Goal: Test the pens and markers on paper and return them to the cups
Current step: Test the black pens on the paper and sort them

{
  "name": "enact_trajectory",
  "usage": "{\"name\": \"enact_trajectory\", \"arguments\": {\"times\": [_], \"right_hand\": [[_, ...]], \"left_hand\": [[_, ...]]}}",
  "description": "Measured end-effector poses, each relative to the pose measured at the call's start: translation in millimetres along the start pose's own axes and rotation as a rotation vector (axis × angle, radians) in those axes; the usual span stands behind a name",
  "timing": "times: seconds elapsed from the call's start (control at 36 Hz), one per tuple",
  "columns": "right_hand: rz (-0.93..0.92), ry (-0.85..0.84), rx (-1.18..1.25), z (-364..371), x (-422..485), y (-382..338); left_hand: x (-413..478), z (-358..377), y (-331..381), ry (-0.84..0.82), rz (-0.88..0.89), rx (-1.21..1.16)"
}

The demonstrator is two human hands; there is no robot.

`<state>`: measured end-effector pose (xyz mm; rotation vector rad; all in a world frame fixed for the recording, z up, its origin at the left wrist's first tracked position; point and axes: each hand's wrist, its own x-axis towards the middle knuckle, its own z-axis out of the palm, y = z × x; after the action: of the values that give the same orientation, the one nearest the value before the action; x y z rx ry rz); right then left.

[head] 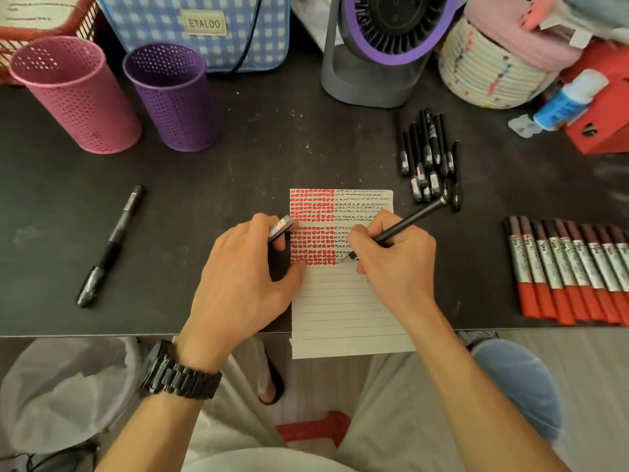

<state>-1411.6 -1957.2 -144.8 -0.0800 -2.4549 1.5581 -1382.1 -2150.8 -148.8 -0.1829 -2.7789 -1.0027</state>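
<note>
pink mesh metal cup (76,93) and purple mesh metal cup (172,97) stand far left. a black marker (110,247) lies before them. the left hand (245,277) pinches a pen cap (281,227) at the lined paper sheet (347,301); the right hand (394,264) grips a thin black pen (405,223), tip on the paper. loose black pens (429,158) and a row of red markers (571,270) lie at right.

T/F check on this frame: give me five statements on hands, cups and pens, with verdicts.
1. The right hand holds a black pen with its tip on the paper. True.
2. The left hand is empty. False: it pinches a pen cap.
3. The pink cup and purple cup stand upright. True.
4. The red markers lie left of the paper. False: they lie in a row to its right.
5. One black marker lies alone left of the paper. True.
</note>
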Motion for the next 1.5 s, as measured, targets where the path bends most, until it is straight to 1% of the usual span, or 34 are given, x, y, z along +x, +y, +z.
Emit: {"name": "enact_trajectory", "arguments": {"times": [0.53, 0.58, 0.64, 0.83, 0.97, 1.03, 1.08, 1.14, 1.19, 1.36, 1.44, 1.5], "right_hand": [[0.027, 0.003, -0.007, -1.0, -1.4, 1.5], [-0.002, 0.014, 0.012, -1.4, -0.4, -8.5], [0.002, 0.009, 0.011, -0.2, 2.1, -9.9], [0.031, 0.005, 0.012, 0.5, 1.7, -10.3], [0.019, 0.012, 0.016, -1.0, 2.6, -8.4], [0.048, 0.032, 0.075, -4.2, 3.8, -6.7], [0.113, 0.086, 0.219, -10.2, 4.4, -5.5], [0.207, 0.103, 0.393, -17.0, 4.3, -4.1], [0.272, 0.065, 0.505, -22.2, 4.7, -5.3], [0.338, -0.07, 0.704, -35.3, 5.7, -20.6], [0.338, -0.172, 0.817, -41.0, -3.8, -21.5], [0.327, -0.208, 0.818, -40.6, -11.6, -20.7]], "left_hand": [[-1.0, 6.9, -5.4, 0.003, -0.016, 0.03], [0.0, -3.8, -2.8, 0.04, 0.004, 0.041], [2.7, -5.4, -2.8, 0.034, 0.004, 0.043], [2.5, -3.2, -5.3, 0.038, 0.008, 0.037], [2.9, -0.8, -6.6, 0.034, 0.0, 0.023], [2.8, 1.2, -7.2, 0.022, -0.006, 0.019], [0.4, 4.2, -7.1, 0.016, -0.006, 0.022], [-2.6, 8.7, -6.9, -0.006, -0.011, 0.011], [-5.9, 10.3, -6.4, -0.019, -0.017, -0.001], [-5.8, 2.1, -3.6, -0.056, -0.023, -0.013], [-6.5, -2.9, 3.1, -0.039, -0.009, -0.052], [-7.5, -5.7, 6.3, -0.019, -0.02, -0.126]]}}
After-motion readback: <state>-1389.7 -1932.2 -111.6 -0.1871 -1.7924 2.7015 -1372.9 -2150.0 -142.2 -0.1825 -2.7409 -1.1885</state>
